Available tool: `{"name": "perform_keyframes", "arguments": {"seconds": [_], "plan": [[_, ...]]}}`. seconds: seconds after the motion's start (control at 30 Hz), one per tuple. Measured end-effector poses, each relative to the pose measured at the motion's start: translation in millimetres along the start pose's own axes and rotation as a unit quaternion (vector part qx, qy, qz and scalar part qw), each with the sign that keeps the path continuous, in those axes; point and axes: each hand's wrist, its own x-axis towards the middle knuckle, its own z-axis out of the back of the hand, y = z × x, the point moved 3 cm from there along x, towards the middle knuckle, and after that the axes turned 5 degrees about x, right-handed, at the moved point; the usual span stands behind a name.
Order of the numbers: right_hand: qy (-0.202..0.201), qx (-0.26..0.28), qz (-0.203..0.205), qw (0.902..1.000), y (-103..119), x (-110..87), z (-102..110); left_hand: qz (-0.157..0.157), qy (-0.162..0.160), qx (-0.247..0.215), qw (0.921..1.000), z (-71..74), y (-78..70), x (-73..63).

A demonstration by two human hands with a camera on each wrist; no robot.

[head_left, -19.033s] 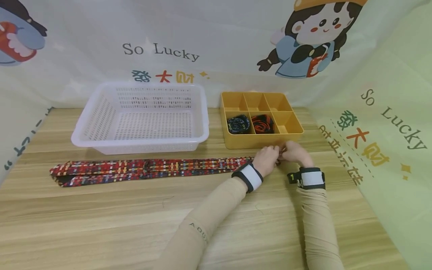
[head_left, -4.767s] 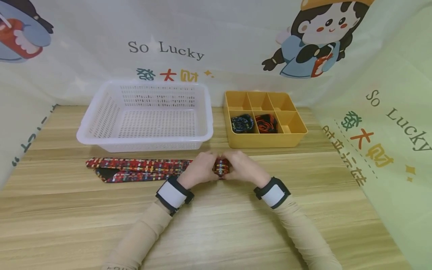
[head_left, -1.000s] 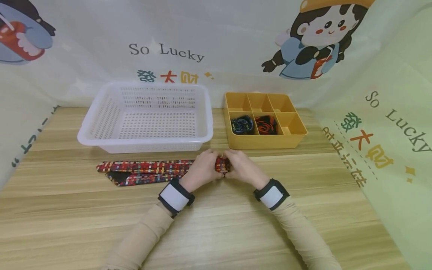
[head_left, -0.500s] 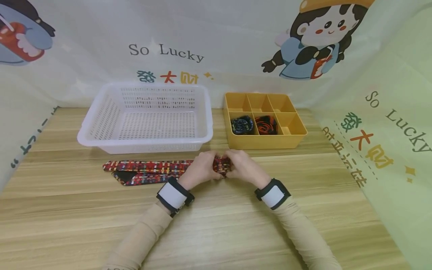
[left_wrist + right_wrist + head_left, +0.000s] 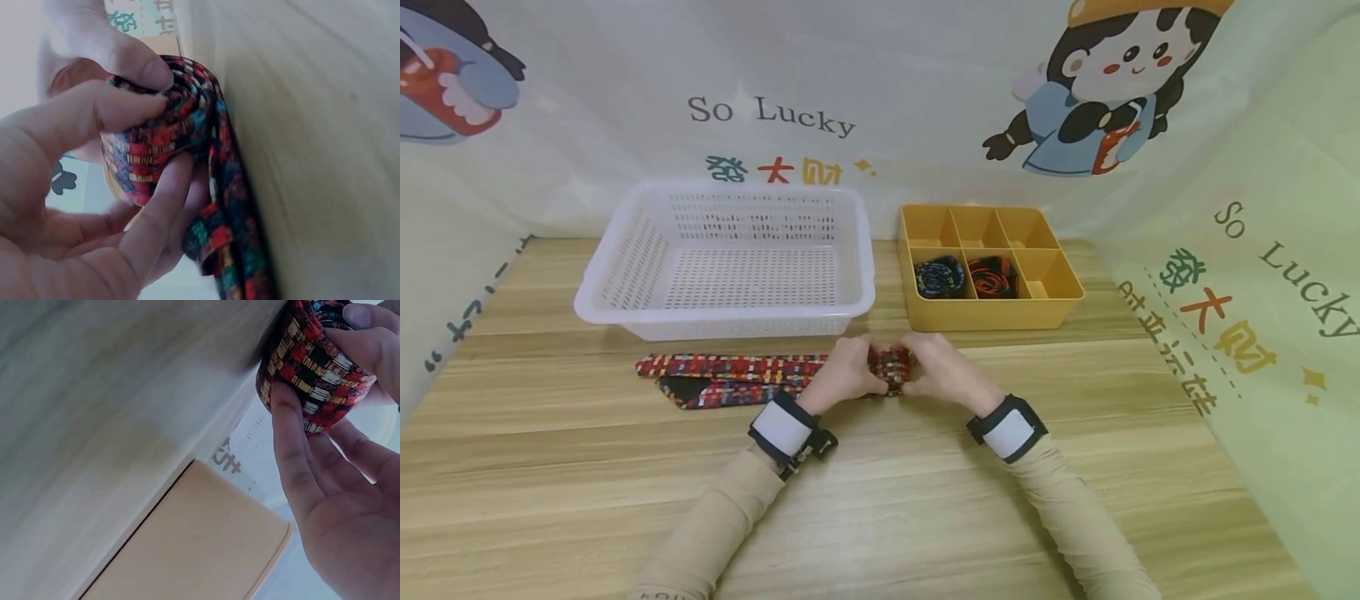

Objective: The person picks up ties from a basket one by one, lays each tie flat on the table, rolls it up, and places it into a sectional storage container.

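Rolling a plaid necktie (image 5: pixel 737 377) into a coil on the wooden table (image 5: pixel 880 500), mid-step by my read. Both hands meet at the rolled end (image 5: pixel 891 369), just in front of the yellow divided box (image 5: pixel 992 310).

Left hand (image 5: pixel 844 372): fingers curled round the coil from the left, thumb and index pinching it; the left wrist view shows the thumb tip pressed on the roll's spiral end (image 5: pixel 181 81) and fingers wrapped under it. Right hand (image 5: pixel 942 371): fingers curled on the other side; the right wrist view shows the thumb (image 5: pixel 294 456) along the coil's face and fingertips over the top. Both grip the coil itself, nothing else.

Where the tie is: coil sits upright on the table between the hands; the unrolled tail lies flat to the left, doubled on itself, running just in front of the white perforated basket (image 5: pixel 625 304) and apart from it. A good stretch of tail is not yet rolled, so I judge the roll past halfway but unfinished.

Yellow box: two rolled ties already sit in the front row, a dark blue one (image 5: pixel 938 277) in the left compartment, a red-black one (image 5: pixel 992 277) in the middle. Front right compartment (image 5: pixel 1045 275) and back row look vacant.

Next move, judged: more turns toward the left while keeping the layers tight and edges aligned; a loosened pinch would likely let the coil spring open.
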Motion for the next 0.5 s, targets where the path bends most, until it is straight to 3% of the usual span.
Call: {"name": "perform_keyframes", "arguments": {"seconds": [0.13, 0.27, 0.5], "plan": [[-0.006, -0.041, 0.007, 0.9991, 3, -1.1, 0, -0.031, 0.003, 0.044, 0.9986, -1.3, -7.6, -2.7], [-0.006, -0.064, -0.003, 0.9979, 6, -2.5, 0, -0.056, -0.021, 0.073, 0.9955, -1.3, -13.9, -4.7], [0.002, -0.005, -0.035, 0.9994, 0, -1.6, 3, -0.015, -0.027, 0.027, 0.9992, -0.4, -8.8, -3.3]]}}
